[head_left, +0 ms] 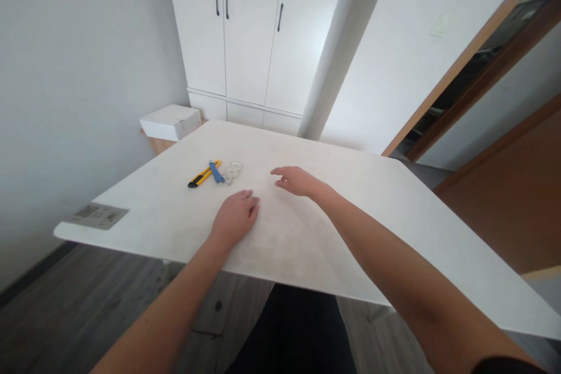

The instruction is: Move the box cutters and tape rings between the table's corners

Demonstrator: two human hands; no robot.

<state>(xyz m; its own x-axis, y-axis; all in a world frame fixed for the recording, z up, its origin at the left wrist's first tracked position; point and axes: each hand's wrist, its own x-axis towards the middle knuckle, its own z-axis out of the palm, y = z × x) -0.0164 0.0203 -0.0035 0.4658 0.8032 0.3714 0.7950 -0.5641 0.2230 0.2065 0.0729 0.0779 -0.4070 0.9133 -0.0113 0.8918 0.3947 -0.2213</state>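
Observation:
My left hand [235,217] rests palm down on the white table [272,251], its fingers lying on the surface and nothing visible in it. To its right and a little farther off is my right hand [295,180], fingers and thumb apart, holding nothing, just above or touching the tabletop; I cannot tell which. Beyond my left hand lies a yellow and black utility knife [199,177]. A slim blue tool [216,172], of a kind I cannot make out, lies against the knife. Beside it are several small whitish, clear rings [233,171], like rolls of tape.
A printed grey label [100,216] is on the table's left corner. Behind that side a white box [170,120] sits on a wooden stand. White cabinets [249,29] rise past the far edge. Along the right is a wood-framed opening [464,64].

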